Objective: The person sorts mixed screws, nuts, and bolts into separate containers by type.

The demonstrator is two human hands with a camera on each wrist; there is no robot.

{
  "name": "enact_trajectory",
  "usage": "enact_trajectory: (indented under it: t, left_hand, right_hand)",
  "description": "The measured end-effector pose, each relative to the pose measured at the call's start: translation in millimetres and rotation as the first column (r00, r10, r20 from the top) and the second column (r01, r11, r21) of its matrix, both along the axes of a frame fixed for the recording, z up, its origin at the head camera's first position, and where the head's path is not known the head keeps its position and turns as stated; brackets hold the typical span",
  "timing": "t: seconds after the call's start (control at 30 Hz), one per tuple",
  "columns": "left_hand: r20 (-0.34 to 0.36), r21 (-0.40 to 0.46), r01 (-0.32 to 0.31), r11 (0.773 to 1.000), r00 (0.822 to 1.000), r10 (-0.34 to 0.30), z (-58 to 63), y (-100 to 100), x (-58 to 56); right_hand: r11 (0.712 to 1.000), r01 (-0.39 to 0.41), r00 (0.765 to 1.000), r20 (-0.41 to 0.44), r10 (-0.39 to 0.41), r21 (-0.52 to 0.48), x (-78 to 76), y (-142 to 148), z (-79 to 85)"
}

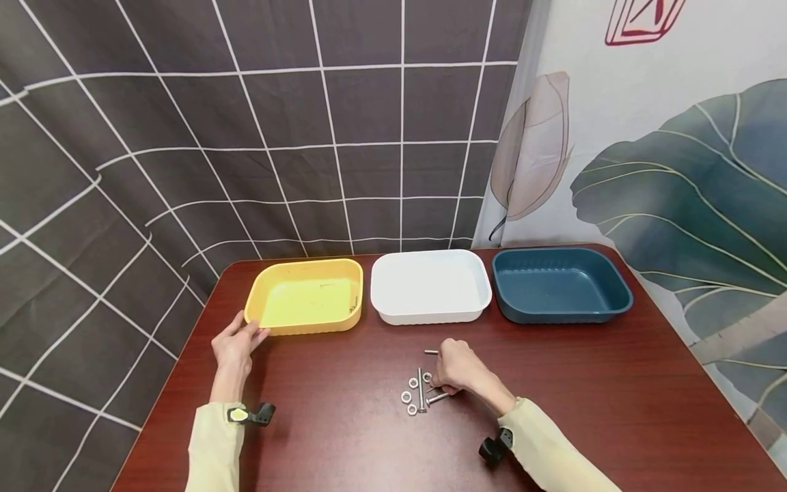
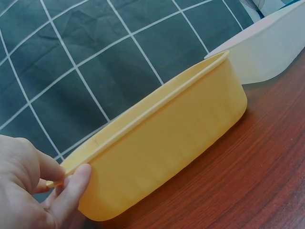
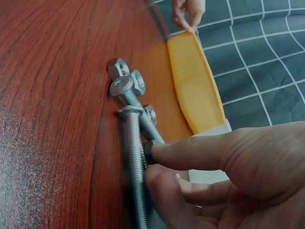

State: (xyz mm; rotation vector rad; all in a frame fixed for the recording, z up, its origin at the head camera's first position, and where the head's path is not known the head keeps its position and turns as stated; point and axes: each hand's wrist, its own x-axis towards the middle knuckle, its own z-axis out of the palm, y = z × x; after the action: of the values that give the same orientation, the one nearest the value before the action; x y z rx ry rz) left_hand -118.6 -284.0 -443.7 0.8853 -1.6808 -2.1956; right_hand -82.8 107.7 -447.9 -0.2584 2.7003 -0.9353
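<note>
My left hand (image 1: 232, 350) holds the near left corner of the yellow tray (image 1: 310, 328); in the left wrist view its thumb and fingers pinch the rim. My right hand (image 1: 460, 367) is down at a small pile of hardware on the table. In the right wrist view its thumb and index finger close on a small black screw (image 3: 148, 151), mostly hidden by the fingertips. Silver bolts (image 3: 135, 157) lie right beside those fingers. Several silver hex nuts (image 1: 406, 396) are left of the hand. Small dark pieces (image 1: 353, 307) lie inside the yellow tray.
A white tray (image 1: 430, 318) and a dark blue tray (image 1: 562, 318) stand in a row right of the yellow one, along the back of the reddish-brown table (image 1: 332, 424). Behind them hangs a dark gridded cloth (image 1: 369, 171).
</note>
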Motion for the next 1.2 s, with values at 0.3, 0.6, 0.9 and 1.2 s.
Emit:
enact_trajectory:
  t: [0.3,0.6,0.9,1.2]
  left_hand:
    - [0.004,-0.004,-0.007,1.000,1.000,0.007,-0.3,0,-0.3]
    - [-0.005,-0.008,-0.007,1.000,1.000,0.007,-0.3,0,0.3]
    - [0.004,-0.007,0.003,1.000,1.000,-0.003,-0.6,2,1.4]
    - [-0.001,0.014,-0.014,1.000,1.000,0.014,-0.6,1,0.8]
  right_hand:
    - [0.991,-0.137,0.988,-0.074,0.136,-0.006,3.5,5,1.9]
    - [0.971,-0.234,0.968,-0.104,0.227,-0.058,2.7,11,-1.9]
    - [0.954,-0.284,0.959,-0.054,0.280,-0.101,-2.2,20,-0.9]
    - [0.915,-0.212,0.967,0.062,0.247,-0.343,-25.1,28,15.7]
